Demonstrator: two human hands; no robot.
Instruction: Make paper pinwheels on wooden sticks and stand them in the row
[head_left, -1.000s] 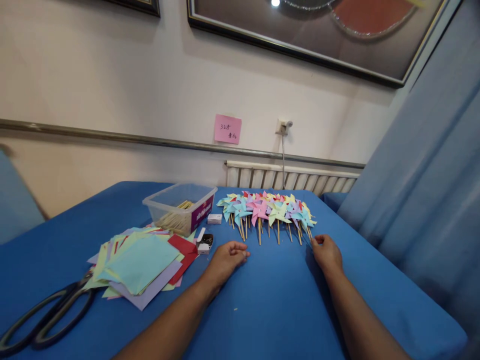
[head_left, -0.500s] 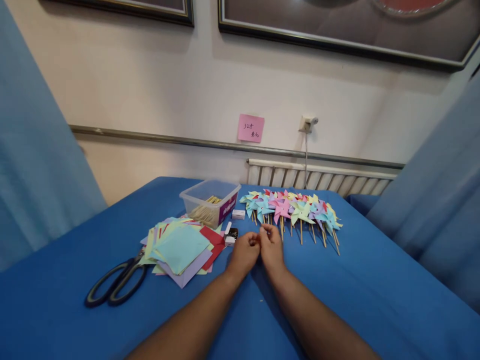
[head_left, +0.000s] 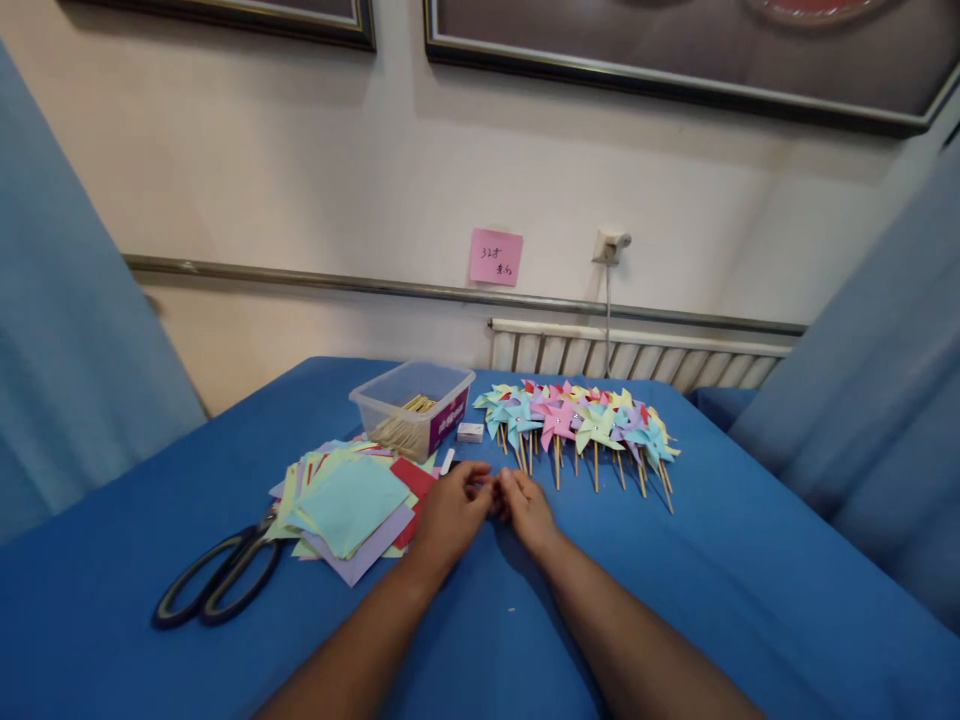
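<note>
My left hand (head_left: 450, 512) and my right hand (head_left: 527, 510) meet fingertip to fingertip over the blue table (head_left: 675, 600), both with fingers curled in a pinch. What they pinch is too small to make out. Just beyond them lies a row of several paper pinwheels (head_left: 577, 420) on wooden sticks. To the left of my left hand sits a stack of coloured paper squares (head_left: 349, 500). A small dark box is hidden behind my left hand.
A clear plastic tub (head_left: 412, 405) with wooden sticks stands behind the paper stack, a small white box (head_left: 470, 432) beside it. Black scissors (head_left: 214, 580) lie at the left. Blue curtains hang left and right; a radiator (head_left: 637, 358) runs along the wall.
My right hand left the right end of the pinwheel row and came over to meet my left hand at the table's middle. Both hands then drew slightly nearer to me.
</note>
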